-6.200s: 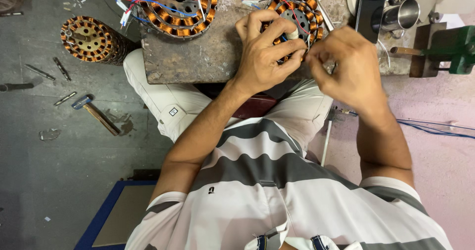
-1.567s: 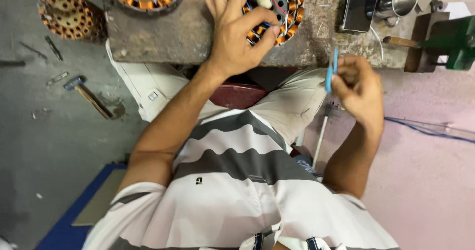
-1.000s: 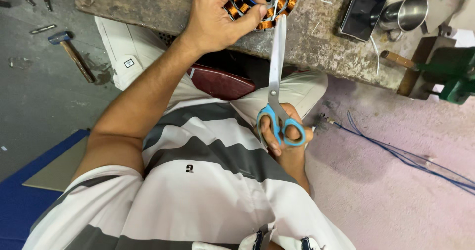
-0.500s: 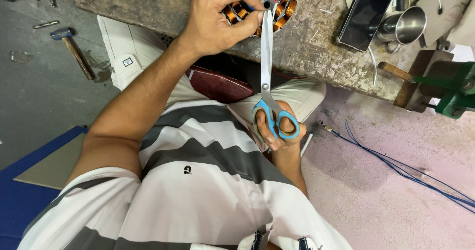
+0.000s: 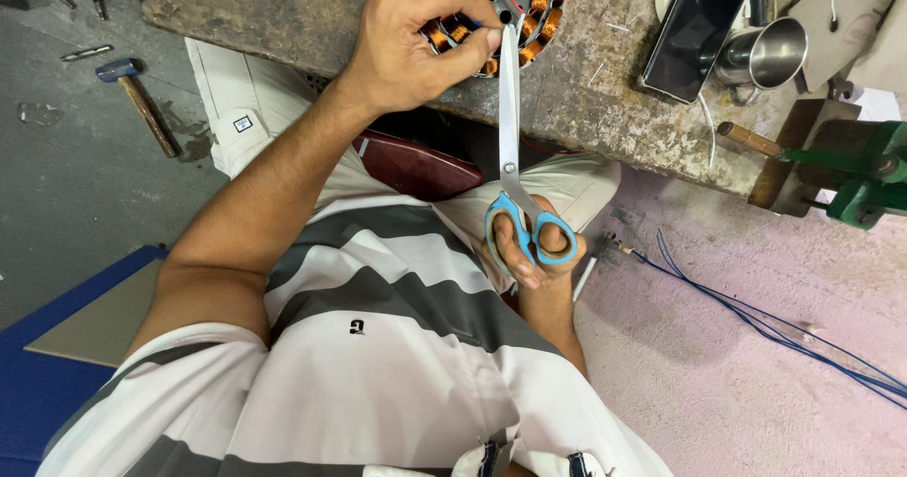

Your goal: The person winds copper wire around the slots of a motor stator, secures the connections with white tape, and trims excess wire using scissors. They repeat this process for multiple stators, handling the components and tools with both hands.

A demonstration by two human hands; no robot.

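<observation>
Left hand: my left hand (image 5: 416, 42) clamps the motor stator (image 5: 505, 9), thumb against its copper windings, at the workbench (image 5: 586, 99) edge.
Right hand: my right hand (image 5: 529, 250) grips the blue-handled scissors (image 5: 515, 170), fingers through the loops.
Scissors: blades closed, tips touching the stator.
Nearby: steel cup (image 5: 765, 52) on the bench; hammer (image 5: 142, 99) on the floor.

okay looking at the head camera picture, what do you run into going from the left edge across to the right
hammer on the floor → left hand on the copper-wound stator → blue-handled scissors, held by the right hand → dark flat tray → steel cup → green vise
</observation>
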